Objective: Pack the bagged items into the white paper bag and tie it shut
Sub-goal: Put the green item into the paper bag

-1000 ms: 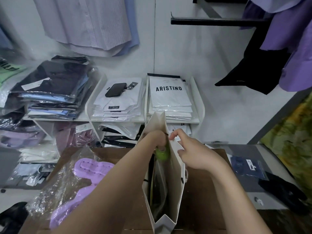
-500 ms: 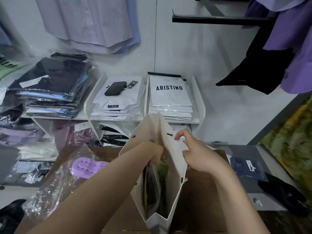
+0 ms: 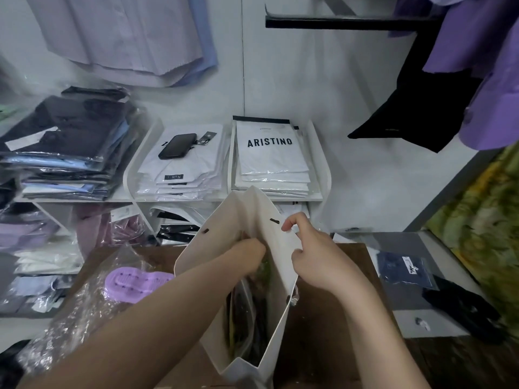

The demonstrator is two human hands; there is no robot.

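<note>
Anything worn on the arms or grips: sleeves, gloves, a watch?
Nothing worn shows. The left grip and right grip are bare hands, no gloves or rings. The left forearm and right forearm are bare to the frame edge: no sleeves, watch or bands.

Clothing shop: bagged shirt stacks [image 3: 269, 161] on shelves [image 3: 179, 198], hung shirts [image 3: 126, 37].

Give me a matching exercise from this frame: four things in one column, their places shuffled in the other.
Things
1. black phone
2. purple slippers
3. left hand
4. navy packet

Places
A. on the grey surface at the right
B. in the mouth of the white paper bag
C. on a stack of white bagged shirts
D. in clear plastic on the brown table, left of the bag

Pairs: 1-C, 2-D, 3-B, 4-A
</note>
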